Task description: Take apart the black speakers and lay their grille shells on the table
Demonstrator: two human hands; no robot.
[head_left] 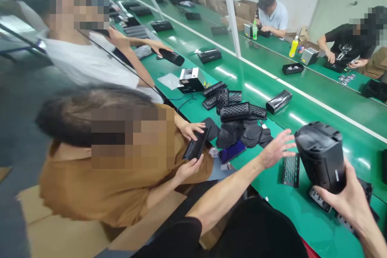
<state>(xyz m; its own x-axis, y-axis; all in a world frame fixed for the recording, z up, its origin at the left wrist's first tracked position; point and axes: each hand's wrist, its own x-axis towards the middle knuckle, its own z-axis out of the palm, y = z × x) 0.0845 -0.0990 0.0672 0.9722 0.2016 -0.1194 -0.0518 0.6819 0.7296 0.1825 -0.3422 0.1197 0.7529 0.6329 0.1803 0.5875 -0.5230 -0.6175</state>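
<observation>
**Head view: black housing (323, 157) held in the right hand (349, 197), left hand (278, 149) free**

Reference: clock positions are centred on the black housing; 12 o'clock is the top edge of the frame.

Grip status. The right hand is clamped around the lower part of the black housing, thumb on the near face and fingers at the 3 o'clock side. The left hand is at 9 o'clock, fingers spread, holding nothing; its fingertips are just beside the housing, and contact cannot be confirmed.

Position. The black housing is raised above the green bench (320, 229), tilted, with its recessed end facing upward. A small light marking shows on its side.

Progress. The outer walls form one body, so the shell appears to be assembled; its interior is not visible. Handling of this unit appears to be under way, as it is not set down. The following parts lie loose and are not fitted to it:
- Single perforated panel (290, 170): between 8 and 9 o'clock, flat.
- Perforated panel pile (235, 111): near 10 o'clock.
- Black sheets (245, 133): 9 o'clock, overlapping.

A long black case (278, 101) rests between 10 and 11 o'clock; whether it is finished cannot be determined. Farther out at 9 o'clock, a co-worker in a brown shirt (127, 193) holds a flat black part (197, 144) in both hands.
</observation>
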